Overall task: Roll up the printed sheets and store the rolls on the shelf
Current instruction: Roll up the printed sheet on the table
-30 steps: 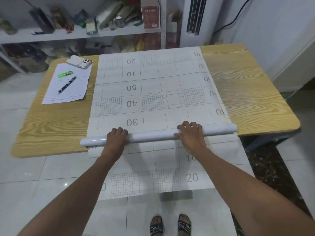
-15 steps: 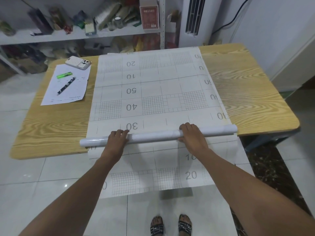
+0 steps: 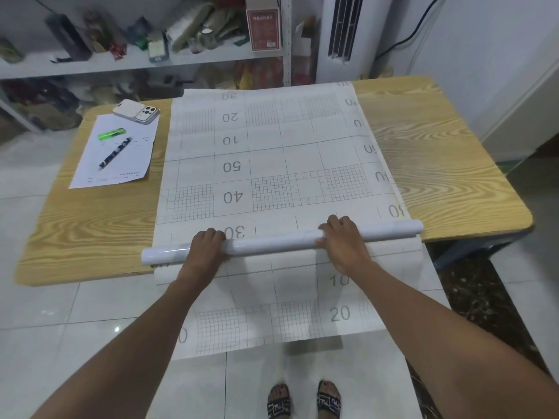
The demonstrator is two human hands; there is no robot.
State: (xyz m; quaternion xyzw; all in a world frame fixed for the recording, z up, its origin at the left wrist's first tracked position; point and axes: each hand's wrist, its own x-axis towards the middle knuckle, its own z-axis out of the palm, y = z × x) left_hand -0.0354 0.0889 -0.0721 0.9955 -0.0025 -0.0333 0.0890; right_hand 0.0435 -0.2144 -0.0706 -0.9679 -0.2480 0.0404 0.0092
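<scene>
The roll lies crosswise on the printed sheet, close to the near edge of the surface. I have my left grip and right grip clamped over it, fingers curled across the top, one each side of the middle. Spaced like that, I judge they keep the tube square to the sheet so it winds evenly. Flat sheet reaches from the roll to the far edge, so most of the rolling is not yet done. More gridded paper hangs off the near edge toward the floor, and I cannot tell whether it is the same sheet or a second one. Nothing sits on the sheet ahead of the roll. To the left, a small paper carries a pen and a green lighter, with a phone at its far corner. They lie just beside the sheet's edge, so a roll drifting left could nudge them. The shelf behind the surface is crowded with packets and a red box, so finding room there may be the awkward part.
</scene>
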